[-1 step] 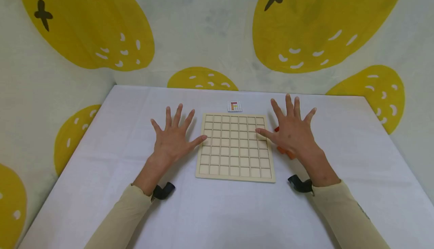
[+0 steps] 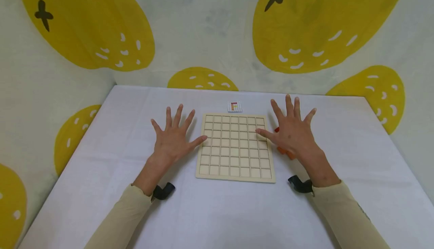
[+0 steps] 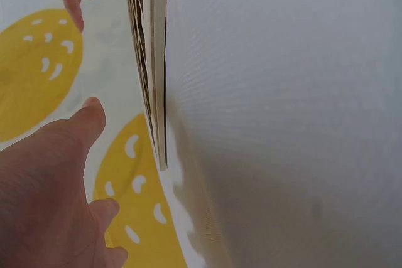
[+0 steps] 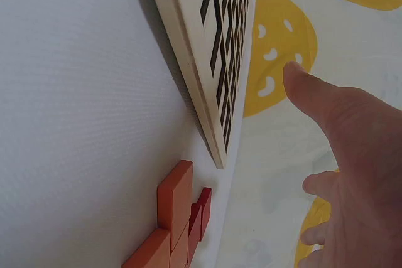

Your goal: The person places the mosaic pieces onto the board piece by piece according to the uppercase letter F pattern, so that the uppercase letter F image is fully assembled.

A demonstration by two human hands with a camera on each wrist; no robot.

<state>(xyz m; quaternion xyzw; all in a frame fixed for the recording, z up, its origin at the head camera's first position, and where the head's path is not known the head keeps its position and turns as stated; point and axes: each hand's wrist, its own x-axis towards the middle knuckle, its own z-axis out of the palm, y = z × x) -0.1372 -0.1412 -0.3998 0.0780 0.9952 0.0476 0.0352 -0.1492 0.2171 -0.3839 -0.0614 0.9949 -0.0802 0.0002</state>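
A square wooden board (image 2: 234, 179) with a grid of shallow cells lies in the middle of the white table. My left hand (image 2: 173, 139) is held over its left edge, fingers spread and nothing in it. On the other side, my right hand (image 2: 293, 134) hovers with fingers spread, its thumb overlapping the grid in the head view. Partly hidden below that hand are orange blocks (image 4: 176, 196) and red blocks (image 4: 206, 214), which the right wrist view shows lying beside the board. Both wrist views show the hands raised above the table.
Just beyond the board's far edge lies a small card (image 2: 234, 106) printed with a coloured grid pattern. A white cloth (image 2: 217, 211) covers the table. Behind and at the sides hang pale cloth walls with large yellow fruit prints (image 2: 325, 23).
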